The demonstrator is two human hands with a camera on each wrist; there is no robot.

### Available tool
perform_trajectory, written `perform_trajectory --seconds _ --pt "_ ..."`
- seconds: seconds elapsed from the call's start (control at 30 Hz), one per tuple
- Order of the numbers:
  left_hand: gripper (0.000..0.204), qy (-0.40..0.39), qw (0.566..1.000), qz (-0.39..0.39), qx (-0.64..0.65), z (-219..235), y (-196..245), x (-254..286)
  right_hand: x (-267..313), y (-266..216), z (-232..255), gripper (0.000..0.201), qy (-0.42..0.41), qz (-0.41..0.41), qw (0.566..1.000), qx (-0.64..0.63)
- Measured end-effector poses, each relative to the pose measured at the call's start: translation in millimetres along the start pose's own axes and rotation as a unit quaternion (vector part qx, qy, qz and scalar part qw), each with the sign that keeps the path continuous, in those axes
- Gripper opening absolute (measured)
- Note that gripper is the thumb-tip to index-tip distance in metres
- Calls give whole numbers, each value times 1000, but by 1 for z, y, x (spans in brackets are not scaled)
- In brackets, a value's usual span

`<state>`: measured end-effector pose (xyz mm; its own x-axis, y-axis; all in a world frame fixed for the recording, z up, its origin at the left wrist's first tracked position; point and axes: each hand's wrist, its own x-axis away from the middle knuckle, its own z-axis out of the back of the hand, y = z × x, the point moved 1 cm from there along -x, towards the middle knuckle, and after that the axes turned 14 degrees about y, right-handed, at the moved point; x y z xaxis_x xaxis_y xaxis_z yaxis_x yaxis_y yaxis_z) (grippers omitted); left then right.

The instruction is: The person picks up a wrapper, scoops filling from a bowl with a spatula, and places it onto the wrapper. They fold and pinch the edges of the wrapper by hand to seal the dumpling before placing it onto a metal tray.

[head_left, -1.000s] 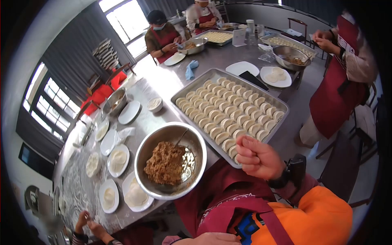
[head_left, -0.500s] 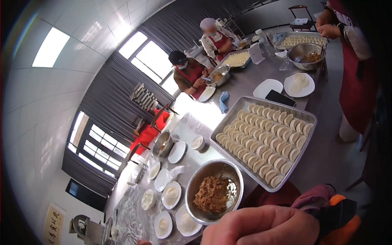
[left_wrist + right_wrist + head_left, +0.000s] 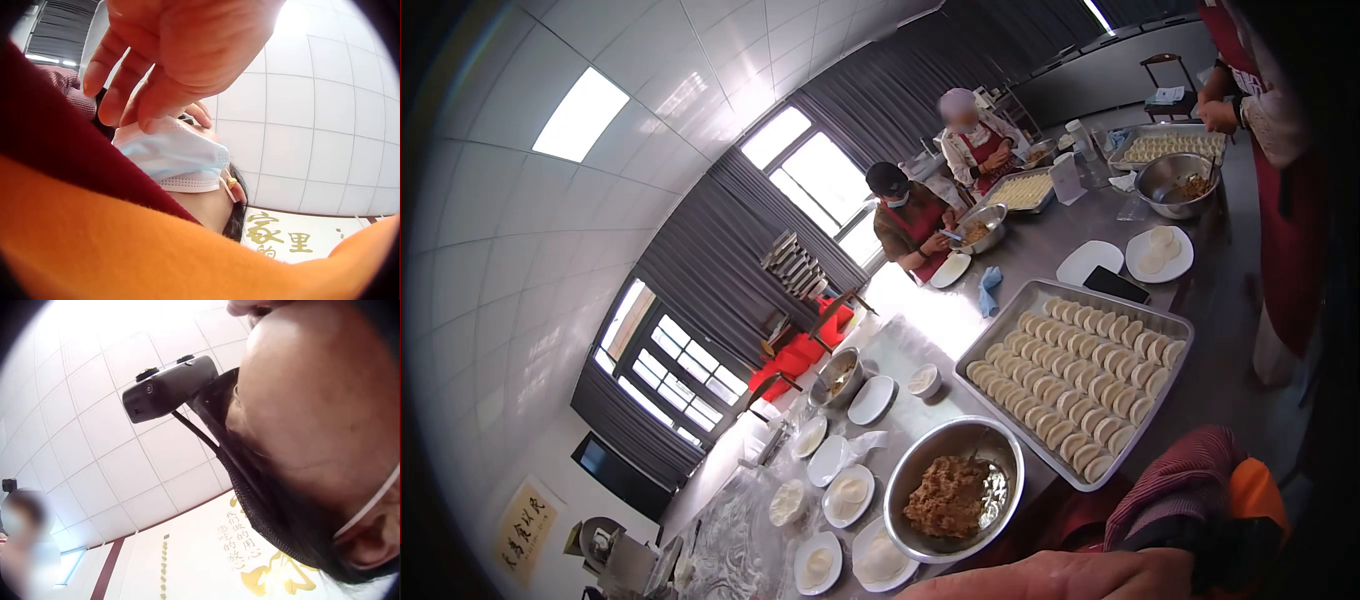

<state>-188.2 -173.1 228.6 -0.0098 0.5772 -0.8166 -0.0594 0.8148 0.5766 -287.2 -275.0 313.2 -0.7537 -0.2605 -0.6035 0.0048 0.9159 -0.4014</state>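
In the left wrist view, my left hand [image 3: 194,50] is raised close to my face, its fingers pointing down, loosely bent. Their tips overlap the upper edge of a pale blue face mask [image 3: 169,156]. Beyond it, other fingertips lie by the face. The left hand is outside the head view. My right hand [image 3: 1060,578] is along the bottom edge of the head view, close to the camera, with its fingers cut off. Past it are a steel bowl of brown filling [image 3: 945,495] and a metal tray [image 3: 1135,452] with rows of dumplings.
Plates of dough wrappers [image 3: 847,495] stand left of the bowl on the steel table [image 3: 930,345], near a floury area. A black phone [image 3: 1115,284] and a plate of wrappers [image 3: 1160,255] lie behind the tray. Other people in aprons work across and to the right.
The head view has tilted up, showing more ceiling and shifting the table rightward. My right hand has risen from beside the tray toward the camera and now sits low in view.
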Motion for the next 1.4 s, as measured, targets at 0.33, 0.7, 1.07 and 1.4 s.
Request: perform_trajectory --seconds 0.33,0.7,1.07,1.4 --pt "9 90 989 -99 -59 23 12 9 -8 0 73 56 173 225 945 164" --pt "12 302 933 -125 -152 57 36 44 4 24 173 34 349 78 894 271" --pt "21 556 514 265 -597 269 26 288 8 9 258 22 423 64 780 457" --pt "30 260 310 431 -806 265 -3 264 -6 -27 316 31 281 42 447 848"
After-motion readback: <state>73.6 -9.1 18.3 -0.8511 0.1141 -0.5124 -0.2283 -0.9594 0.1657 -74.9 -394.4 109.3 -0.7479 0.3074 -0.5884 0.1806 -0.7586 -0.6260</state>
